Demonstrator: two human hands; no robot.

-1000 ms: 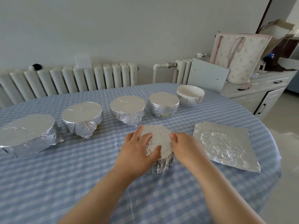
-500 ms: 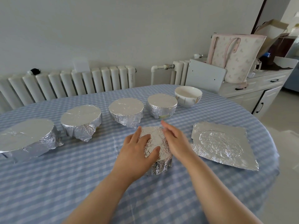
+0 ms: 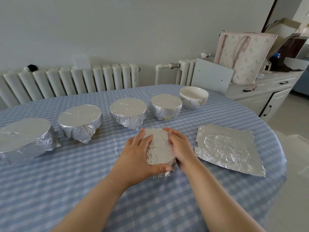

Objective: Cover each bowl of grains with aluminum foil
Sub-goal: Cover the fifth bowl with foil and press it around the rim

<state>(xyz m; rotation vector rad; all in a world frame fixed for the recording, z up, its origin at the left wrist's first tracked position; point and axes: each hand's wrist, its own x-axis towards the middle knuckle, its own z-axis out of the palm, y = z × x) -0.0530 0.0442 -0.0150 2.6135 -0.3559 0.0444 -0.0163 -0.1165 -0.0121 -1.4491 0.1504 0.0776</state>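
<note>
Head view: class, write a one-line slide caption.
Both hands press foil around a bowl; four covered bowls, one open bowl, spare foil sheet.

Four foil-covered bowls [image 3: 128, 109] stand upright in a row across the far half of the surface, foil tops flat and sides crumpled. At the row's right end stands an uncovered white bowl [image 3: 194, 97]. A fifth wrapped bowl [image 3: 158, 148] sits nearer the front edge, mid-surface. Just right of it lies a creased flat foil sheet [image 3: 227, 148] with a round imprint.

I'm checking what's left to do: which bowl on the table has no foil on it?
The white ceramic bowl at the far right end of the back row; its open rim shows, while the rest are foil-wrapped.
</note>
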